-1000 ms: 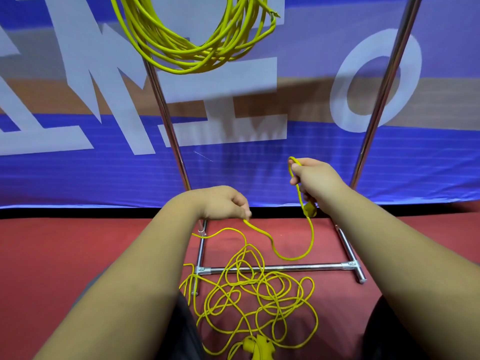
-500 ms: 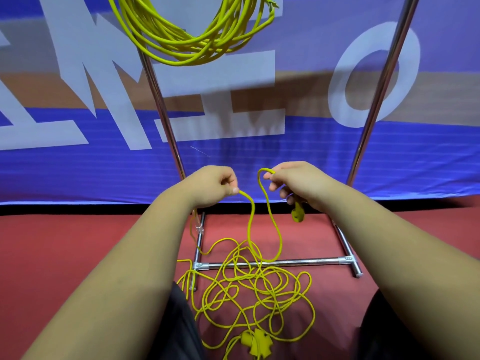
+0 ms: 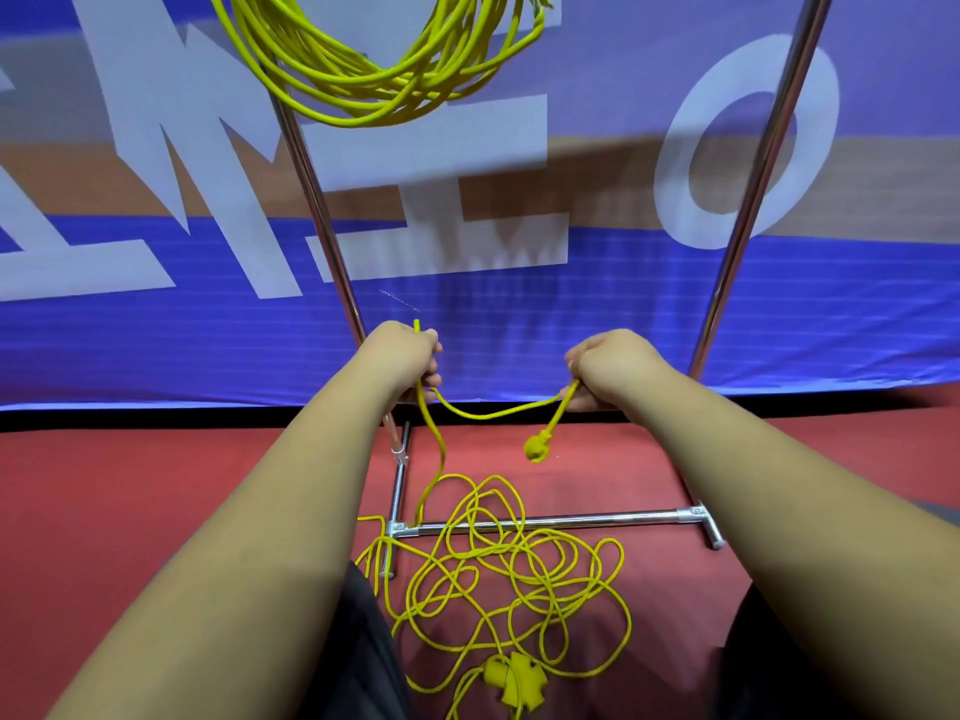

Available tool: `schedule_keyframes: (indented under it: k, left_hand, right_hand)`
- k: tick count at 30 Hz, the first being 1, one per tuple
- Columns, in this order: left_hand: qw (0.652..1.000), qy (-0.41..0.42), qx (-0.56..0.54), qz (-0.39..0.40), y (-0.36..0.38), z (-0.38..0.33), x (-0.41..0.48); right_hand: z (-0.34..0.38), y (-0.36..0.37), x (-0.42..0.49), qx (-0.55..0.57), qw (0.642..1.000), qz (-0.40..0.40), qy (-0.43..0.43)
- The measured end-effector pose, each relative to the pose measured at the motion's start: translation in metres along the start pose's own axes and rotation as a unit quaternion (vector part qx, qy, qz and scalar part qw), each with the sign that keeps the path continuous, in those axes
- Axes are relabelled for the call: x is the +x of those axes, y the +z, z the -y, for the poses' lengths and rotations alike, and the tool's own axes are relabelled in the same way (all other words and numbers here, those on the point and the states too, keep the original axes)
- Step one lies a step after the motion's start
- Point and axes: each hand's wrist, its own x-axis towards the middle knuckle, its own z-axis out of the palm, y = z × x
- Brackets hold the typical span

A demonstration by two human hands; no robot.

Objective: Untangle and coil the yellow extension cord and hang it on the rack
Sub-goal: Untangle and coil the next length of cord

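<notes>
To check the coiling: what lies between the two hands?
In the head view, a sagging stretch of yellow cord spans from left hand to right hand.

The rack (image 3: 748, 200) stands on the floor (image 3: 156, 485) just in front of the banner (image 3: 519, 330), its two uprights rising left and right and a crossbar (image 3: 582, 521) joining them low down. A coiled cord (image 3: 374, 80) hangs at the top, beside the left upright. The extension cord (image 3: 519, 563) lies tangled on the floor, across and in front of the crossbar, with its socket block (image 3: 514, 678) nearest the person. The left hand (image 3: 402, 356) and right hand (image 3: 610, 366) hold a stretch of it between the uprights, above the tangle. The plug (image 3: 537, 448) hangs just below the right hand.
</notes>
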Motion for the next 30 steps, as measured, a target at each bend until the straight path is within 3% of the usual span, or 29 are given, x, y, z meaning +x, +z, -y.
schedule_keyframes:
  k: [3,6,8,11,14,16,18,24,27,30]
  left_hand:
    - [0.999,0.013,-0.023,-0.021,0.002,-0.003,0.001]
    - [0.998,0.02,-0.025,-0.05,0.002,-0.005,0.003]
    - [0.998,0.018,-0.018,-0.057,0.001,-0.006,0.003]
    - [0.997,0.016,-0.028,-0.065,0.0,-0.004,0.009]
    - [0.996,0.012,-0.064,-0.061,0.0,-0.002,0.012]
    - [0.996,0.013,-0.066,-0.05,0.001,-0.001,0.012]
    - [0.997,0.012,-0.069,-0.045,0.003,-0.001,0.012]
    - [0.996,0.01,-0.071,-0.048,0.004,-0.005,0.011]
    - [0.997,0.014,-0.062,-0.046,0.005,-0.005,0.011]
    - [0.997,0.018,-0.06,-0.043,0.004,-0.004,0.012]
  right_hand:
    - [0.001,0.002,-0.001,-0.001,0.999,0.032,0.033]
    - [0.001,0.004,-0.012,-0.185,0.982,0.025,0.026]
    - [-0.002,0.012,-0.021,-0.303,0.953,0.012,0.014]
    - [-0.007,0.019,-0.023,-0.388,0.921,0.023,-0.017]
    - [-0.011,0.021,-0.02,-0.398,0.91,0.113,0.025]
    - [-0.011,0.019,-0.018,-0.413,0.895,0.166,0.001]
    - [-0.011,0.016,-0.017,-0.47,0.87,0.145,-0.022]
    - [-0.013,0.022,-0.02,-0.507,0.857,0.077,-0.05]
    - [-0.012,0.016,-0.018,-0.546,0.83,0.055,-0.099]
    - [-0.015,0.012,-0.013,-0.538,0.832,-0.002,-0.135]
